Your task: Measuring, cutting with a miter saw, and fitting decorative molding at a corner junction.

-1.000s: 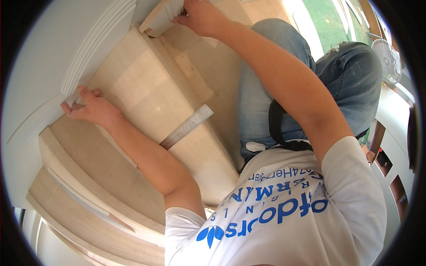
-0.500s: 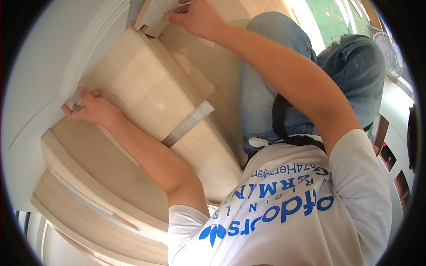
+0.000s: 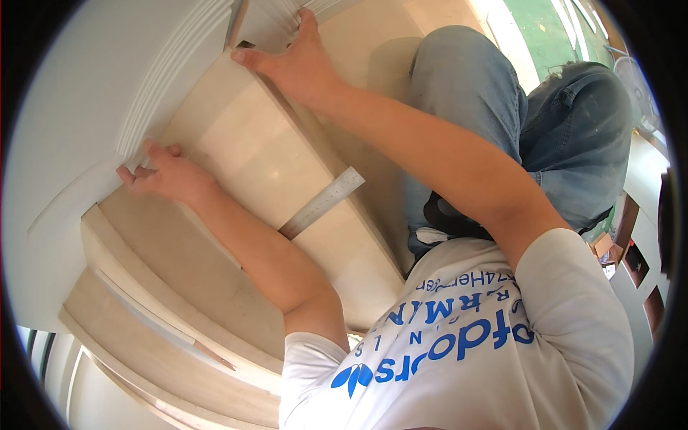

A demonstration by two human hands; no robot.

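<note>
Along the left stands a white moulded panel, its lower edge meeting the pale stair tread. My left hand has its fingers apart and bent, the tips touching the panel's lower edge. Farther up, my right hand is spread at the lower end of another white moulded piece. Its thumb lies by the bottom corner and a finger stretches up along the far side; its other fingers are partly hidden. A steel ruler lies across the tread, one end past the front edge, the other behind my left forearm.
More curved stair steps descend at the lower left, with a pale strip lying along one. My bent knees in jeans are to the right of the tread. A clear-bladed fan and a green floor show at the upper right.
My right hand has moved left and down on the white piece, its thumb and finger spreading wider. The whole view has shifted slightly; my left hand stays at the panel's edge.
</note>
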